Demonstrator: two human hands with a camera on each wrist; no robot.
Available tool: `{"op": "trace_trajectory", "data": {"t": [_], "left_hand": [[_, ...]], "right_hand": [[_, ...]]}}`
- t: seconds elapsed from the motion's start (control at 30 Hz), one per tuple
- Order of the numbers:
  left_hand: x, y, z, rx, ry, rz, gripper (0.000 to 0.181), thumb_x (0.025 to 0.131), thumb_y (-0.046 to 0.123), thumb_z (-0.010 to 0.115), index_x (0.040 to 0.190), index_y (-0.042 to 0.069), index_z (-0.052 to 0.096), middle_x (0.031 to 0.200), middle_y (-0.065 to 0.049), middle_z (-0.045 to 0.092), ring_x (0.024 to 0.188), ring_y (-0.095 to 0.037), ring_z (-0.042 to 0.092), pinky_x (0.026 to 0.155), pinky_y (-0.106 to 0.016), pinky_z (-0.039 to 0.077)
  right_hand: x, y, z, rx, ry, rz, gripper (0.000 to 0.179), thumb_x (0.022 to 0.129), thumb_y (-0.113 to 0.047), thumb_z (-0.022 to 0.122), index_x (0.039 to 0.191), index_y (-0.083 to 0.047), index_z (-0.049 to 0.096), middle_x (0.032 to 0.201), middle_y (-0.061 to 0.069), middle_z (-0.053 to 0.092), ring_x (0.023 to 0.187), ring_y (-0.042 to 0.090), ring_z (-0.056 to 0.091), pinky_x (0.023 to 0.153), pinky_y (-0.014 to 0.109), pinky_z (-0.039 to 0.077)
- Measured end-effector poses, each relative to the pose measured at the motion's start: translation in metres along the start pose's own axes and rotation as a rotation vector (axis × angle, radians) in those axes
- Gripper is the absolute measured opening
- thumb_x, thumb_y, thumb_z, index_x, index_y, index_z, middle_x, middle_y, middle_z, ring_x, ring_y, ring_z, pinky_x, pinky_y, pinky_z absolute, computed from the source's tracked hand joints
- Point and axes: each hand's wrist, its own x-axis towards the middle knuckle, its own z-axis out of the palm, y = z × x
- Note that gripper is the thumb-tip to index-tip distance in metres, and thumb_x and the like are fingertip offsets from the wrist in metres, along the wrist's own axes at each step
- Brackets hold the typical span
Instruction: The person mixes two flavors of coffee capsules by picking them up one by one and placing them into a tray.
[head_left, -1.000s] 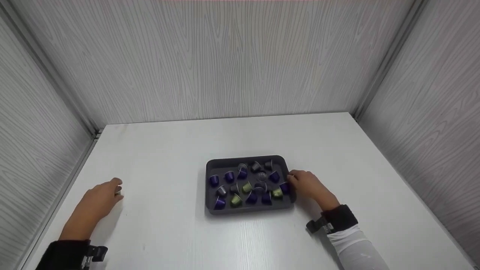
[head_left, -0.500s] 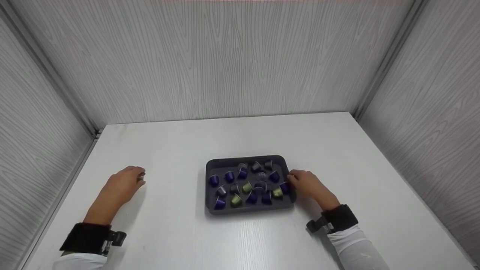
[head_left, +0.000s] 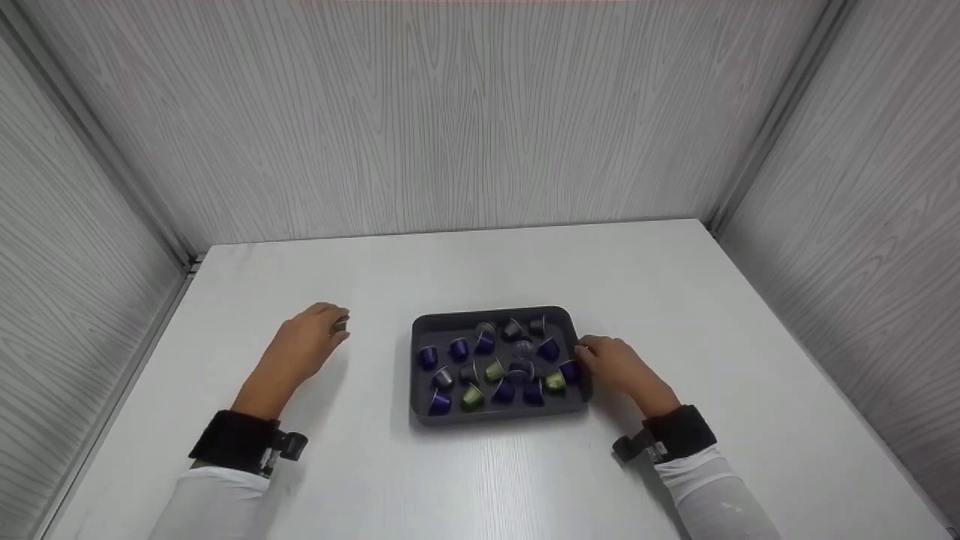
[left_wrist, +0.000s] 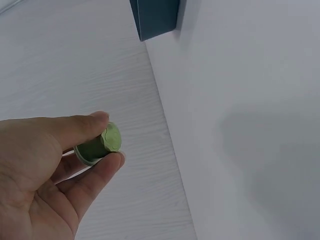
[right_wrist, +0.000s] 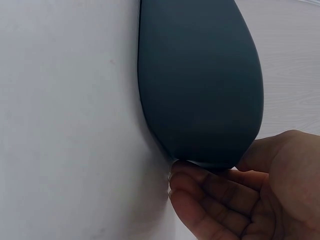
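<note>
My left hand [head_left: 304, 343] is above the white table, left of the tray. In the left wrist view it pinches a green coffee capsule [left_wrist: 111, 137] between thumb and fingers; the head view shows only a sliver of it. A dark rectangular tray [head_left: 499, 418] lies mid-table with several capsules in it, such as a purple capsule [head_left: 440, 403], a light green capsule [head_left: 472, 398] and a grey capsule [head_left: 443, 377]. At the tray's right end, my right hand [head_left: 616, 367] holds its edge, the fingers [right_wrist: 187, 185] at the outer wall and the thumb near the rim.
The white table [head_left: 360, 480] carries the tray. Behind it stands a pale wood-grain back panel [head_left: 450, 120], with a left side panel [head_left: 67, 247] and a right side panel [head_left: 862, 210] at the sides.
My left hand has moved right and farther up the table, toward the tray, with the capsule in it. My right hand and the tray have stayed in place.
</note>
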Motion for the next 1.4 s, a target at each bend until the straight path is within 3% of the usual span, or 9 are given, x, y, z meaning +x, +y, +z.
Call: {"op": "trace_trajectory", "data": {"t": [0.27, 0.5, 0.87, 1.07, 1.27, 1.4], "left_hand": [[0.025, 0.028, 0.011, -0.054, -0.001, 0.036, 0.031, 0.094, 0.012, 0.067, 0.121, -0.002, 0.061, 0.116, -0.018, 0.064, 0.107, -0.034, 0.062, 0.089, -0.048, 0.050], [0.045, 0.049, 0.020, -0.093, -0.040, 0.060, 0.030, 0.094, 0.015, 0.067, 0.121, 0.002, 0.064, 0.123, -0.016, 0.061, 0.112, -0.034, 0.060, 0.092, -0.049, 0.049], [0.071, 0.083, 0.037, -0.088, -0.140, 0.117, 0.032, 0.094, 0.019, 0.067, 0.122, 0.003, 0.062, 0.110, -0.014, 0.064, 0.100, -0.031, 0.063, 0.086, -0.045, 0.051], [0.079, 0.090, 0.051, -0.046, -0.186, 0.169, 0.026, 0.093, 0.017, 0.067, 0.114, 0.001, 0.065, 0.099, -0.013, 0.065, 0.093, -0.029, 0.062, 0.083, -0.043, 0.051], [0.082, 0.092, 0.062, -0.017, -0.233, 0.177, 0.018, 0.091, 0.013, 0.066, 0.105, 0.002, 0.067, 0.095, -0.012, 0.064, 0.090, -0.028, 0.061, 0.082, -0.042, 0.051], [0.083, 0.093, 0.068, 0.009, -0.254, 0.192, 0.013, 0.091, 0.010, 0.063, 0.102, 0.003, 0.066, 0.094, -0.012, 0.064, 0.089, -0.028, 0.061, 0.082, -0.042, 0.051]], "right_hand": [[0.000, -0.001, -0.001, 0.005, -0.012, -0.001, 0.028, 0.101, -0.021, 0.049, 0.108, -0.001, 0.067, 0.078, 0.005, 0.062, 0.074, 0.024, 0.058, 0.072, 0.044, 0.049], [-0.002, -0.002, -0.005, 0.013, -0.031, 0.034, 0.034, 0.102, -0.022, 0.046, 0.117, 0.002, 0.065, 0.089, 0.010, 0.066, 0.080, 0.026, 0.059, 0.077, 0.045, 0.049], [-0.003, -0.002, -0.010, 0.019, -0.041, 0.061, 0.032, 0.102, -0.021, 0.047, 0.116, 0.001, 0.065, 0.083, 0.007, 0.063, 0.076, 0.024, 0.058, 0.072, 0.043, 0.049], [-0.005, -0.004, -0.009, 0.013, -0.038, 0.057, 0.033, 0.102, -0.022, 0.047, 0.118, 0.002, 0.065, 0.088, 0.010, 0.065, 0.082, 0.027, 0.058, 0.077, 0.045, 0.049], [-0.006, -0.003, -0.005, 0.027, -0.034, 0.053, 0.030, 0.102, -0.021, 0.048, 0.111, 0.001, 0.066, 0.080, 0.007, 0.062, 0.075, 0.024, 0.058, 0.072, 0.043, 0.049], [-0.007, -0.002, -0.003, 0.017, -0.021, 0.041, 0.031, 0.101, -0.021, 0.048, 0.114, 0.001, 0.066, 0.084, 0.008, 0.064, 0.077, 0.025, 0.058, 0.073, 0.043, 0.049]]}}
